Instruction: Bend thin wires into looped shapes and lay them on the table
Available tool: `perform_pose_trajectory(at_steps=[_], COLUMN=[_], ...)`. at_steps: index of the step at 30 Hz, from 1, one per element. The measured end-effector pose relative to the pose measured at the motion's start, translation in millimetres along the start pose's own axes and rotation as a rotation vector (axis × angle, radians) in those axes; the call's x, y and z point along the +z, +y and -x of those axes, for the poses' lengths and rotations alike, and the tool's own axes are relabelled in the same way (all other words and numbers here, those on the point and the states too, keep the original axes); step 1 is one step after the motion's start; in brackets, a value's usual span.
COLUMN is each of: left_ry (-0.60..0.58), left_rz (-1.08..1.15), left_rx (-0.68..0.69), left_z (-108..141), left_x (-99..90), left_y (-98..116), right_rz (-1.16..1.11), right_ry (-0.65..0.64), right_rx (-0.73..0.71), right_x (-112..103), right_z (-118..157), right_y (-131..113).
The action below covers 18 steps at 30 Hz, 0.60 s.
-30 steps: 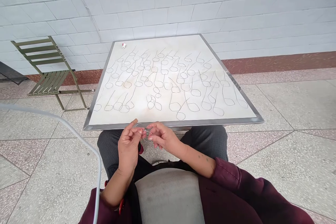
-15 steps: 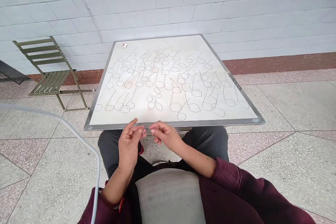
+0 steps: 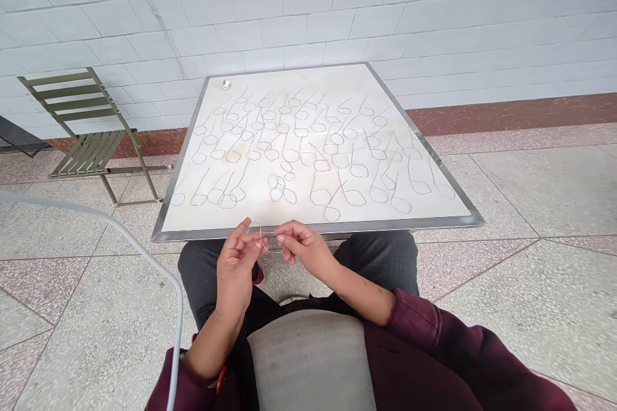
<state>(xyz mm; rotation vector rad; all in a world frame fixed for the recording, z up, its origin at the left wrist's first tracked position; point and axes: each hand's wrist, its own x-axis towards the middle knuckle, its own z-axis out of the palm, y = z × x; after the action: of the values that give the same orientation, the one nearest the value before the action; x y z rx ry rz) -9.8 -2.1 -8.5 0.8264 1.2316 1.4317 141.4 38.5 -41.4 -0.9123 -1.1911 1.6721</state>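
Note:
A thin looped wire [image 3: 261,236] is held between my two hands, just in front of the table's near edge. My left hand [image 3: 237,264] pinches it between thumb and fingers, with one loop standing up beside the fingertips. On the right, my right hand [image 3: 305,248] grips the wire's other side with thumb and forefinger. Beyond them, many similar wire pieces, each with a loop and a straight tail, lie spread over the white table [image 3: 241,219]. Several small loops [image 3: 283,189] lie near the table's middle front.
A small red and white object [image 3: 226,85] sits at the table's far left corner. A green folding chair [image 3: 91,144] stands to the left by the tiled wall. A pale grey tube [image 3: 179,308] curves across the left side. The table has a metal rim.
The view has shifted slightly. Both hands keep their hold on the wire, and its loop by my left fingers looks turned a little more towards the camera.

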Motion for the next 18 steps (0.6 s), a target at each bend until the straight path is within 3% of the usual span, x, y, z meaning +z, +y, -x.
perform_pose_trajectory(at_steps=[18], left_ry=[0.06], left_rz=[0.12], left_rx=[-0.023], left_z=[0.4], left_x=[4.8], left_y=[-6.0], right_rz=[0.097], right_ry=[0.002], right_rx=[-0.024], right_x=[3.3], right_z=[4.6], right_y=[-2.3])
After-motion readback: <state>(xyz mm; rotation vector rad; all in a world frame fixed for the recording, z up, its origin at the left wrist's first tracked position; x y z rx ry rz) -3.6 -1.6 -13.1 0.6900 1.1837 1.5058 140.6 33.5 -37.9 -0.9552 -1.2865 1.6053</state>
